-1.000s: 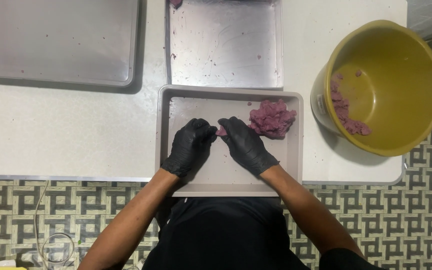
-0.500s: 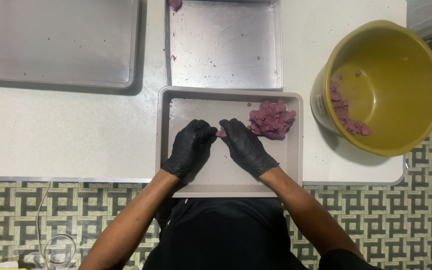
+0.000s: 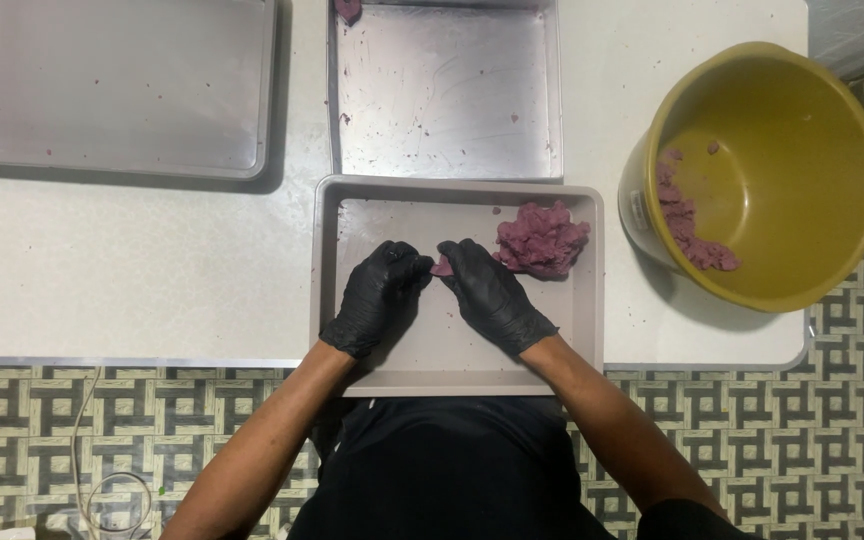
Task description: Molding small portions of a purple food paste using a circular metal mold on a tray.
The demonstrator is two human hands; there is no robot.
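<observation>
Both my hands wear black gloves and meet over a grey metal tray (image 3: pixel 592 330) at the table's front edge. My left hand (image 3: pixel 377 297) and my right hand (image 3: pixel 487 293) pinch a small purple dough piece (image 3: pixel 441 267) between their fingertips. A larger purple dough lump (image 3: pixel 542 240) lies in the tray's far right corner, just beyond my right hand.
A yellow bucket (image 3: pixel 802 90) with purple dough bits inside stands at the right. Beyond the tray is a shiny metal pan (image 3: pixel 447 100) with a purple bit at its far edge. Another large grey tray (image 3: pixel 117 90) sits at far left. The white table ends at a patterned floor.
</observation>
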